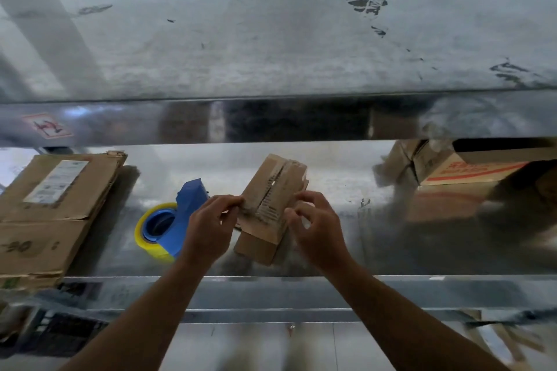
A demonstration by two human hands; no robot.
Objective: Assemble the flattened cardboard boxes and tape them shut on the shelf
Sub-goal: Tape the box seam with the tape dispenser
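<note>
A small brown cardboard box (271,205) stands tilted on the metal shelf (331,187), its top flaps meeting along a worn taped seam. My left hand (211,226) pinches the box's left edge. At the right side, my right hand (316,226) holds the box with curled fingers. To the left of the box lies a blue tape dispenser (177,220) with a yellow-rimmed tape roll. A stack of flattened cardboard boxes (48,214) lies at the shelf's far left.
Assembled cartons (470,172) with red print sit at the right of the shelf. An upper metal shelf (271,39) overhangs the work area; its front lip (271,120) is close above the box. Below, a lower shelf beam (271,298) crosses the view.
</note>
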